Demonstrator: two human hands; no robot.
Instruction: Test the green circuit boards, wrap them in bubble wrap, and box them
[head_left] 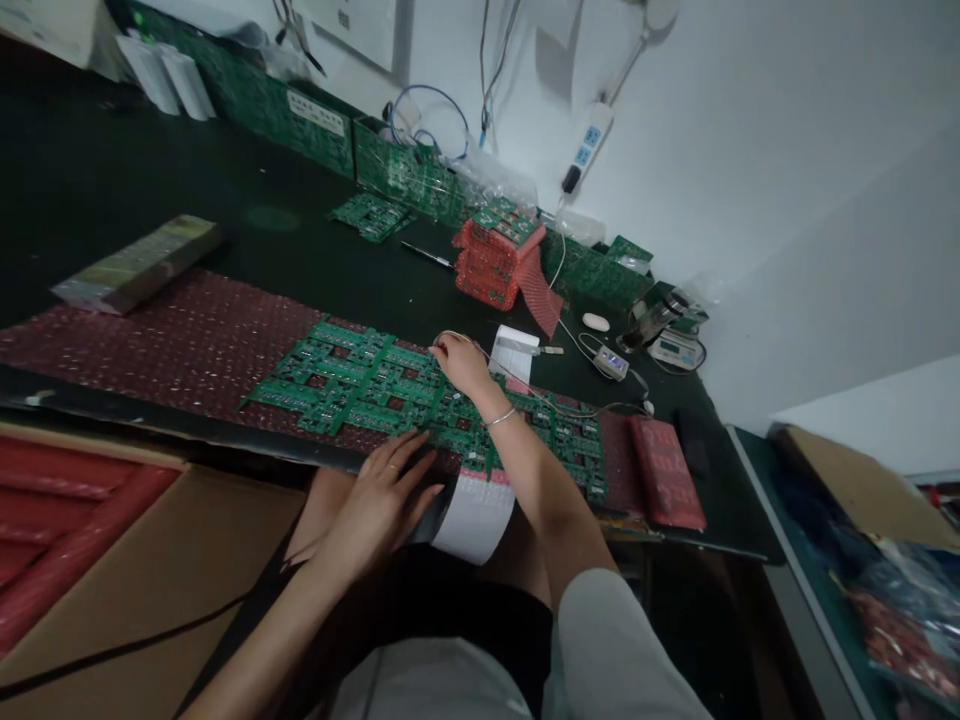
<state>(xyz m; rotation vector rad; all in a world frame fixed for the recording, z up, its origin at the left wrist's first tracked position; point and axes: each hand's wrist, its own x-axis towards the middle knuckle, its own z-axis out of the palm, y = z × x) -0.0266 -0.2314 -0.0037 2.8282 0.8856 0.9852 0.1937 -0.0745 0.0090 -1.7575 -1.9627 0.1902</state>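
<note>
Several green circuit board panels (352, 375) lie side by side on pink bubble wrap (172, 345) along the front of the table. My left hand (390, 490) rests at their near edge with its fingers spread and nothing in it. Over the far edge of the panels, my right hand (460, 362) is closed with thumb and fingers pressed together; what it holds, if anything, is too small to make out. A thin cord loops close to those fingers. A strip of white paper (475, 520) hangs over the table edge between my arms. Another white sheet (514, 352) lies beyond my right wrist.
Red-wrapped circuit boards (487, 270) stand at the back, beside a pen (427, 254). A long wrapped block (142, 262) lies at left, a red packet (664, 472) at right. A thin cable runs to a small device (611, 364). A cardboard box (202, 570) stands below.
</note>
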